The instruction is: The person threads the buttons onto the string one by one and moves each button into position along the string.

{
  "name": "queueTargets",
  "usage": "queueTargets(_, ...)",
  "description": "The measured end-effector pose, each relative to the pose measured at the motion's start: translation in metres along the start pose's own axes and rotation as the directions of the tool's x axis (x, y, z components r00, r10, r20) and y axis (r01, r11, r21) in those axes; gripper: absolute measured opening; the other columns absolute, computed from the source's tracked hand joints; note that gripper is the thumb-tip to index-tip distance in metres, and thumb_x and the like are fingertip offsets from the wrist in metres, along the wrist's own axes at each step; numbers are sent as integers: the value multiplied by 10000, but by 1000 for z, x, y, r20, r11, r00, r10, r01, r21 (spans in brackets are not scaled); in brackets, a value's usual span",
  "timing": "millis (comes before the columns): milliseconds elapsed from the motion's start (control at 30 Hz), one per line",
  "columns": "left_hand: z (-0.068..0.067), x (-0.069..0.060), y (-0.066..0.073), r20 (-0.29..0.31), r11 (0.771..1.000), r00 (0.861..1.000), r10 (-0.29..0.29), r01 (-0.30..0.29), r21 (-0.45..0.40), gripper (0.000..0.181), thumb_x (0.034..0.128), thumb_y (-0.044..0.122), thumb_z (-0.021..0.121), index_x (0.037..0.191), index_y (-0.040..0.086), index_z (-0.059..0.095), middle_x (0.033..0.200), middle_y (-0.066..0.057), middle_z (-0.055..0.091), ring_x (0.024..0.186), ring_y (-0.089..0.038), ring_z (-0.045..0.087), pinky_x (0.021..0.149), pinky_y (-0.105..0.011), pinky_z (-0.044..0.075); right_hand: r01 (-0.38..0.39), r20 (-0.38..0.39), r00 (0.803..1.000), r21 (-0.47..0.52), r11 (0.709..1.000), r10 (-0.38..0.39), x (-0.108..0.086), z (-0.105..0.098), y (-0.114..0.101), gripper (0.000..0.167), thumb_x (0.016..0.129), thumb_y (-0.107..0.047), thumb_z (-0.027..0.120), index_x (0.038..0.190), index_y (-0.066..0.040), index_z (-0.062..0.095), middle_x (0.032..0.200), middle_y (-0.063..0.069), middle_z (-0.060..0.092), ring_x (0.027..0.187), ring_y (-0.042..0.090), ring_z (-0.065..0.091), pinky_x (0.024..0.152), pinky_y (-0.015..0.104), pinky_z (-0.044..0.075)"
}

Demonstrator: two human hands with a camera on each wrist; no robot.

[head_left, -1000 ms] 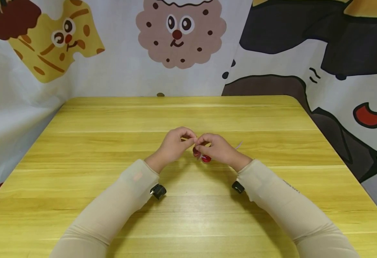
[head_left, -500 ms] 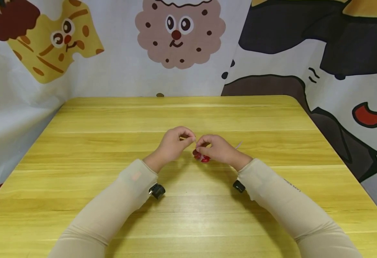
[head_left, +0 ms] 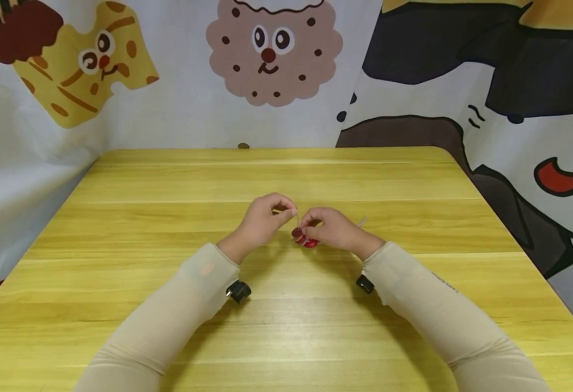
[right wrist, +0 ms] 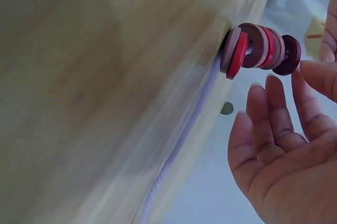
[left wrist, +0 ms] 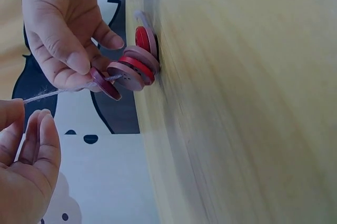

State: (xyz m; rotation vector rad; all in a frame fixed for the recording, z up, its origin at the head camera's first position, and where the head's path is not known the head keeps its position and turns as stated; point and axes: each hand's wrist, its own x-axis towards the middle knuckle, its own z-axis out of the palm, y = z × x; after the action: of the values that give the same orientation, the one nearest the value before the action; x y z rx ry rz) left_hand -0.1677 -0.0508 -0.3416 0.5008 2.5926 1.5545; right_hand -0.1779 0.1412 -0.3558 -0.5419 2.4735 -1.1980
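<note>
In the head view, my left hand (head_left: 265,220) pinches the end of a pale lilac string (left wrist: 45,95) between thumb and forefinger. The string runs taut to a row of buttons. My right hand (head_left: 333,227) pinches the dark maroon button (left wrist: 106,83) by its edge with thumb and forefinger. Beyond it on the string sit several round buttons, dusty pink (left wrist: 126,76) and bright red (right wrist: 239,56). They stand face to face in a loose stack, its far end down by the table. My right hand's other fingers (right wrist: 276,111) spread below the stack, holding nothing.
The wooden table (head_left: 286,337) lies under both hands. A length of the string's tail (right wrist: 181,148) trails along the tabletop to the right. Behind the table hangs a white cloth (head_left: 178,109) printed with cartoon food. Small black cameras (head_left: 239,291) sit at both wrists.
My right hand has moved slightly down and right, away from the left fingertips. More string now shows between the hands, and the maroon button is more visible. My left hand stays almost in place.
</note>
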Motion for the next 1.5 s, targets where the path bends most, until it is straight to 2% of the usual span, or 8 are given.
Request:
queueTargets(100, 0, 0, 0, -3, 1000, 1000, -5, 5, -3, 111, 964, 139, 604, 1014, 54, 655, 1054, -79, 649, 1031, -244, 599, 867, -388, 508, 3, 2, 1000, 3, 1000, -3, -1, -1, 0, 115, 961, -102, 575, 999, -13, 638, 1001, 117, 652, 872, 222, 645, 725, 347, 562)
queueTargets(267, 0, 0, -1, -1, 1000, 1000, -22, 22, -1, 114, 965, 147, 603, 1014, 59, 656, 1056, -74, 650, 1031, -245, 597, 856, -386, 507, 18, -6, 1000, -59, 998, -18, -3, -4, 2, 118, 953, -122, 594, 1008, -36, 653, 986, 85, 659, 910, 219, 612, 747, 336, 530)
queueTargets(600, -5, 0, -7, -13, 999, 999, -45, 45, 13, 106, 968, 157, 600, 994, 77, 664, 1042, -53, 660, 1011, -227, 594, 817, -366, 499, -7, -21, 1000, -167, 986, 4, -9, -15, 17, 186, 938, -123, 609, 1080, -15, 659, 1052, 92, 663, 1001, 240, 588, 889, 422, 482)
queueTargets(933, -12, 0, -12, -15, 999, 999, -33, 34, 42, 104, 970, 142, 594, 980, 66, 664, 1035, -73, 663, 1027, -244, 584, 829, -377, 486, -25, -35, 999, -164, 986, 19, -17, -30, 36, 176, 914, -42, 632, 1069, 30, 675, 1034, 132, 698, 945, 228, 621, 803, 346, 517)
queueTargets(1167, -16, 0, -14, -14, 998, 998, -57, 58, 39, 105, 969, 140, 595, 985, 62, 662, 1024, -79, 656, 997, -235, 572, 794, -345, 475, -43, -60, 998, -243, 969, 29, -22, -40, 47, 183, 893, -24, 650, 1069, 12, 684, 1053, 129, 696, 1000, 258, 612, 865, 397, 504)
queueTargets(1400, -23, 1, -21, 4, 994, 994, -109, 109, 10, 128, 974, 160, 589, 1010, 58, 659, 1009, -176, 637, 901, -269, 586, 739, -316, 478, -49, -62, 998, -284, 958, 33, -24, -43, 51, 146, 879, -4, 657, 1020, 8, 695, 1020, 128, 699, 1020, 291, 608, 911, 445, 482)
queueTargets(1500, -26, 1, -21, 12, 993, 993, -119, 119, 12, 144, 977, 168, 587, 1030, 54, 658, 1017, -189, 631, 890, -262, 585, 754, -330, 486, -51, -60, 998, -298, 953, 35, -25, -45, 51, 132, 878, -3, 659, 1004, 7, 696, 1007, 125, 699, 997, 282, 609, 901, 442, 485)
